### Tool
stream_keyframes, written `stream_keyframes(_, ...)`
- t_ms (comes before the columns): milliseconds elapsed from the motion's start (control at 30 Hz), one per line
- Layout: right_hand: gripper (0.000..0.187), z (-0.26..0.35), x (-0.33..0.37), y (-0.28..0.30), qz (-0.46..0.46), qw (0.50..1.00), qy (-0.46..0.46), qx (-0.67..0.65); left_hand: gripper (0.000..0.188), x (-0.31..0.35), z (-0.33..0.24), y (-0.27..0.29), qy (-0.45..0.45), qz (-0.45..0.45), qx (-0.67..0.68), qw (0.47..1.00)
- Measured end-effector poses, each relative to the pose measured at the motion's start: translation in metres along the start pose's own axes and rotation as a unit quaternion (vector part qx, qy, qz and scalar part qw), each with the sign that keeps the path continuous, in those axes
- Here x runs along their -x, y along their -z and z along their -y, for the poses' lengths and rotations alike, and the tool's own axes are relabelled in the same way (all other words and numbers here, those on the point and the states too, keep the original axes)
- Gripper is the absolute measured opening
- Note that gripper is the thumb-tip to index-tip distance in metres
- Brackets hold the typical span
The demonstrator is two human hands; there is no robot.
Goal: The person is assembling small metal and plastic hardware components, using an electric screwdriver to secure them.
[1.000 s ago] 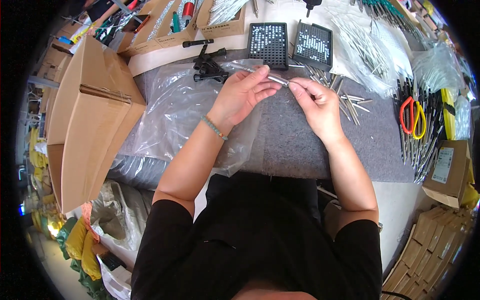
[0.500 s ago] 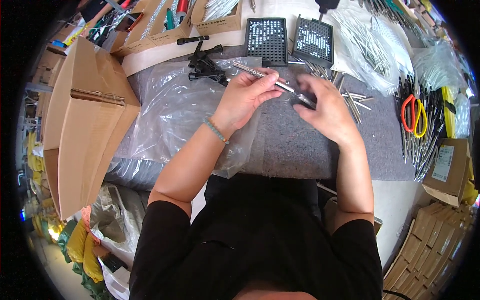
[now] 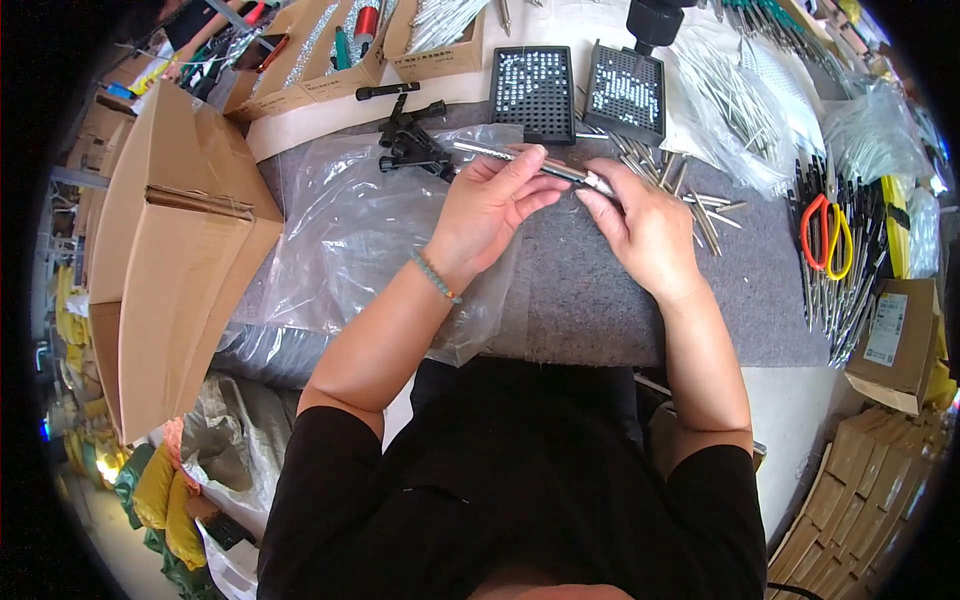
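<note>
My left hand (image 3: 478,210) pinches a slim silver metal rod (image 3: 563,171) near its middle, above the grey work mat (image 3: 590,300). The rod slopes down to the right, and its left end pokes out past my fingers. At the rod's right end, the thumb and fingers of my right hand (image 3: 648,228) are closed on it, hiding part of that end. Several pointed metal rods (image 3: 708,222) lie loose just beyond my right hand. Behind my left hand is a cluster of black plastic parts (image 3: 408,140), on a clear plastic bag (image 3: 345,245).
Two black perforated trays (image 3: 534,128) with small silvery pieces sit at the back, a dark tool head (image 3: 655,22) over the right one. A cardboard box (image 3: 190,230) stands left. Scissors (image 3: 818,235) rest on metal rods at right, near bagged white sticks (image 3: 735,100).
My right hand, blurred with its fingers apart before, has closed around the rod's right end. The rod has shifted slightly left and lies at a flatter angle.
</note>
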State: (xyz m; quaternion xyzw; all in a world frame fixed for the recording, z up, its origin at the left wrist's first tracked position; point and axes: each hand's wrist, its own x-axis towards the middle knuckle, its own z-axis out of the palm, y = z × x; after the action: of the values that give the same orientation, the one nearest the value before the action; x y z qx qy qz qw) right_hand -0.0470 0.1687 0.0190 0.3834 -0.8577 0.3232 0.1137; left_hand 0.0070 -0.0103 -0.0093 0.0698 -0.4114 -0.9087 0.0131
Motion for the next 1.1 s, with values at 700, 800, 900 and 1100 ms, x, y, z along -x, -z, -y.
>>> stream_keyframes(700, 0.025, -0.006, 0.003, -0.003, 0.082, 0.984, -0.024, -0.156, 0.014, 0.003, -0.002, -0.007, -0.062, -0.021, -0.108, 0.992)
stream_keyframes(800, 0.025, 0.006, 0.005, -0.005, 0.031, 0.986, -0.025, -0.163, 0.012, 0.004, 0.004, -0.011, -0.074, -0.015, -0.171, 0.982)
stream_keyframes(900, 0.026, 0.006, 0.003, -0.006, 0.096, 0.961, -0.092, -0.244, 0.013, 0.005, 0.003, -0.012, -0.022, 0.026, -0.18, 0.983)
stream_keyframes(1100, 0.022, 0.002, 0.004, -0.002, 0.079, 0.971, -0.087, -0.206, 0.039, 0.002, -0.022, -0.003, -0.143, -0.012, -0.018, 0.989)
